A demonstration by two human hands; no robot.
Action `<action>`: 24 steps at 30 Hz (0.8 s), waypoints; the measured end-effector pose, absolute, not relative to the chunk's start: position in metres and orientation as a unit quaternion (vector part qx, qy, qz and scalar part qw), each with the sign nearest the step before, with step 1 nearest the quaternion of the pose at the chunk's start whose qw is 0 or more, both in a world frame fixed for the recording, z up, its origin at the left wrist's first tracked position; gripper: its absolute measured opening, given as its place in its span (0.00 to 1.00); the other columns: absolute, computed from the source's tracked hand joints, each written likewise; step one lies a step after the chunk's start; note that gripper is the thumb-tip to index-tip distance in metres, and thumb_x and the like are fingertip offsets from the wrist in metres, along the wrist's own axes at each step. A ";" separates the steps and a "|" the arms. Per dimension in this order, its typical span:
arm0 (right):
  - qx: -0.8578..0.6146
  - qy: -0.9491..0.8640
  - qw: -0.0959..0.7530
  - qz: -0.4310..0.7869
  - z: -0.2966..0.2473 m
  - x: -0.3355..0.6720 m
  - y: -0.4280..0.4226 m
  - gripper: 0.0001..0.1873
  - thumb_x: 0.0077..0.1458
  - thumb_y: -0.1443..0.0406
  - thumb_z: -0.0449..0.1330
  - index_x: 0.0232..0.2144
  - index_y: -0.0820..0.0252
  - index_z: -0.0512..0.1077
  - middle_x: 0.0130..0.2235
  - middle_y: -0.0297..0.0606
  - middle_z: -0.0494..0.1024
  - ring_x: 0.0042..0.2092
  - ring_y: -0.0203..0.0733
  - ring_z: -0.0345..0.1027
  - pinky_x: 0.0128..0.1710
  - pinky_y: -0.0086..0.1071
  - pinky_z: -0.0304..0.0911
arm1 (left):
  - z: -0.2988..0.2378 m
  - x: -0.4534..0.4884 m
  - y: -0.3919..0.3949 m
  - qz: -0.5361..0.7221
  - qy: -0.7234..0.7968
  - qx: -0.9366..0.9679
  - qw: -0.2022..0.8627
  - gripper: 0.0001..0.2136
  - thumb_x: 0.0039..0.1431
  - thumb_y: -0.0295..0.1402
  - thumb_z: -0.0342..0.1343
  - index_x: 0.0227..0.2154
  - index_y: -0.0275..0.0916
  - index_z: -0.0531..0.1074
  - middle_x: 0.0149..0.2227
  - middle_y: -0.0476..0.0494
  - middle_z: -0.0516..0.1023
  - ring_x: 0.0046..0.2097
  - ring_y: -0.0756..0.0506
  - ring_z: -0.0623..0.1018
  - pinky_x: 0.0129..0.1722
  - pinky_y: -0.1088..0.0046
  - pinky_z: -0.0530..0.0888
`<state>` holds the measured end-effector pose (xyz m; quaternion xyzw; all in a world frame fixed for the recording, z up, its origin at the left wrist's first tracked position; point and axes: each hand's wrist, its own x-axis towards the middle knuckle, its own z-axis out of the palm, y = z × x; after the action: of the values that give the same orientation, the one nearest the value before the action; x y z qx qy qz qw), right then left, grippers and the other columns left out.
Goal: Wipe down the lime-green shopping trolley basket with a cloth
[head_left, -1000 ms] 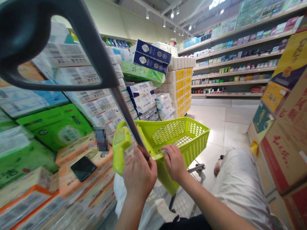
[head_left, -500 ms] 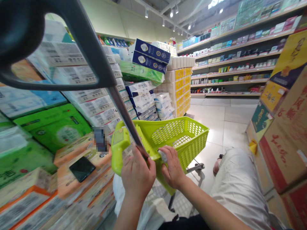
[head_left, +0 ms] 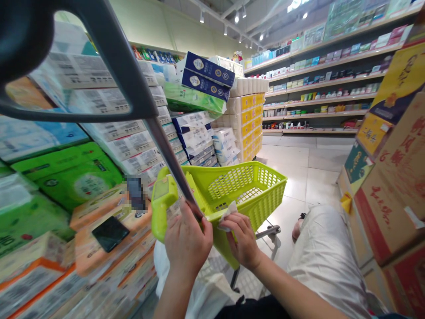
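A lime-green plastic shopping cart basket (head_left: 262,186) stands in front of me in a store aisle. Its grey pull handle (head_left: 109,66) rises from the near rim toward the camera. My left hand (head_left: 187,241) is closed around the base of the handle's shaft at the basket rim. My right hand (head_left: 244,239) is closed on a small white wipe (head_left: 228,212), pressed against the basket's near rim. The basket's green handle block (head_left: 162,199) sticks out to the left of my left hand.
Stacked tissue and paper packs (head_left: 76,177) fill the left side, with a black phone (head_left: 110,233) lying on an orange pack. Cardboard boxes (head_left: 392,177) stand on the right. My knee in white cloth (head_left: 328,257) is at lower right. Shelves (head_left: 318,88) line the back.
My right hand has lifted a white wipe into view and slid slightly left along the rim. My left hand stays on the handle shaft. The view shifted slightly.
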<state>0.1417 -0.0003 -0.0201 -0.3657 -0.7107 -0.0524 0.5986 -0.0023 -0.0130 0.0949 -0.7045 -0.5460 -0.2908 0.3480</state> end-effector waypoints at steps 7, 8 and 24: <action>-0.467 -0.638 0.609 -0.065 -0.033 0.161 0.016 0.14 0.61 0.71 0.50 0.46 0.57 0.69 0.44 0.42 0.73 0.49 0.45 0.65 0.50 0.43 0.61 | 0.096 -0.003 -0.012 -0.285 -0.550 -0.706 0.344 0.27 0.55 0.32 0.48 0.54 0.16 0.58 0.33 0.30 0.80 0.33 0.39 0.80 0.34 0.65 0.74; -0.462 -0.643 0.608 -0.058 -0.030 0.156 0.014 0.14 0.61 0.71 0.50 0.47 0.57 0.68 0.44 0.42 0.73 0.49 0.45 0.65 0.50 0.43 0.61 | 0.096 -0.002 -0.012 -0.288 -0.551 -0.703 0.346 0.27 0.55 0.32 0.48 0.54 0.16 0.58 0.33 0.29 0.80 0.33 0.38 0.80 0.34 0.64 0.74; -0.476 -0.633 0.609 -0.054 -0.039 0.163 0.019 0.16 0.59 0.72 0.50 0.48 0.58 0.68 0.45 0.44 0.72 0.50 0.46 0.64 0.51 0.44 0.62 | 0.095 -0.006 -0.007 -0.303 -0.538 -0.695 0.368 0.29 0.55 0.34 0.48 0.56 0.17 0.56 0.31 0.32 0.80 0.32 0.38 0.80 0.34 0.64 0.74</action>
<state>0.1627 0.0193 -0.0387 -0.4756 -0.6328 -0.0537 0.6087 -0.0056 -0.0075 0.0949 -0.6952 -0.5379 -0.3034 0.3678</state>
